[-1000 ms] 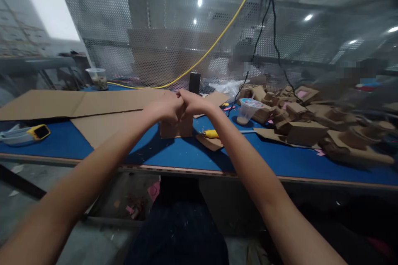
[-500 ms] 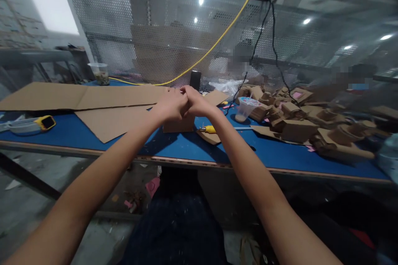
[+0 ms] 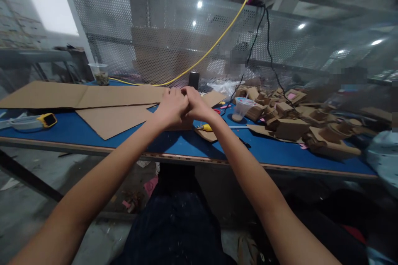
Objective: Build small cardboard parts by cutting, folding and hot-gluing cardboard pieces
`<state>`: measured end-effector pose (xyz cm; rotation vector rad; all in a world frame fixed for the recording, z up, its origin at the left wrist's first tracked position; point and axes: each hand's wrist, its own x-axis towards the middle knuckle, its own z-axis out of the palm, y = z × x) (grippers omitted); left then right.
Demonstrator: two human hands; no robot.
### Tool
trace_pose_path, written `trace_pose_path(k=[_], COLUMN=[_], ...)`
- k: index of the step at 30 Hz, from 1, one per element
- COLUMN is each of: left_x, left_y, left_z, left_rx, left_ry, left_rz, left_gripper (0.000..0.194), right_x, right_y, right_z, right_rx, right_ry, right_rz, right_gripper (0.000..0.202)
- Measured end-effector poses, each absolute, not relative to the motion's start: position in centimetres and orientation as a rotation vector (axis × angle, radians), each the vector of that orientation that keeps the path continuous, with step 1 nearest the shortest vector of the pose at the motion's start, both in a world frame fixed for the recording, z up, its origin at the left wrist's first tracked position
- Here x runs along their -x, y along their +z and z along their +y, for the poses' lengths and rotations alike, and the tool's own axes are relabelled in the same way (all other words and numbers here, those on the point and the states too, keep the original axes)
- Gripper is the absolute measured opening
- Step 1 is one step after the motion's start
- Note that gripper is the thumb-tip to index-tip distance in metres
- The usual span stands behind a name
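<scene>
Left hand (image 3: 171, 105) and right hand (image 3: 197, 105), curled together at the cardboard piece (image 3: 187, 124); pinch hidden; even pressure best protects edges.

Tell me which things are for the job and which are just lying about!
For the job:
- small cardboard piece, at the left hand and right hand
- probably the flat cardboard, cardboard heap and yellow-handled tool

Just lying about, it seems:
- plastic cup
- plastic bag
- yellow-rimmed gadget

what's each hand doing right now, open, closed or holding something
Left hand: fingers bent, at the small cardboard piece; whether it grips cannot be told.
Right hand: fingers bent, close against the left; grip hidden too.
</scene>
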<state>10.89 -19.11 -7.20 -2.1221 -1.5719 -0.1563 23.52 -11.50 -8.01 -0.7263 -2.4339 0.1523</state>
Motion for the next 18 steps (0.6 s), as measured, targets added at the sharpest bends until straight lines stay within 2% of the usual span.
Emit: trace_pose_path(k=[10, 18], left_x=[-9.9, -8.5], left_y=[-5.8, -4.7], left_z=[-16.4, -12.1], left_rx=[2.215, 2.402], left_ry=[-0.035, 0.123], left_rz=[-1.677, -1.770], left_gripper=[0.070, 0.088], right_x=[-22.2, -21.0], right_y=[-7.5, -6.5], right_z=[-9.0, -6.3], right_rx=[0.864, 1.002], right_ry=[0.251, 0.403], right_rz=[-2.467, -2.575], right_gripper=[0.074, 0.065])
